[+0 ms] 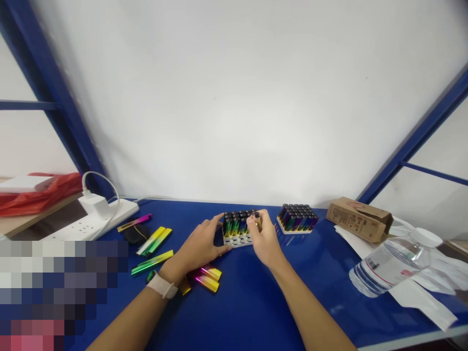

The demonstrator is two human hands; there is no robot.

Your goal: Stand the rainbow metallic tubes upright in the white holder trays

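A white tray with holes stands on the blue table, its back rows filled with upright, shiny black-topped lighters in green and yellow. Several holes along its front are bare. My left hand spans the tray's left end, thumb at the front corner and fingers at the back. Over the tray's right side, my right hand pinches a black-topped lighter between thumb and fingers; the lighter's lower part is hidden. Beside my left wrist lie shiny yellow-pink strips and yellow-green strips.
A second filled tray stands to the right at the back. Farther right are a brown cardboard box, a clear plastic bottle and white papers. A white power strip with a cable lies at the left.
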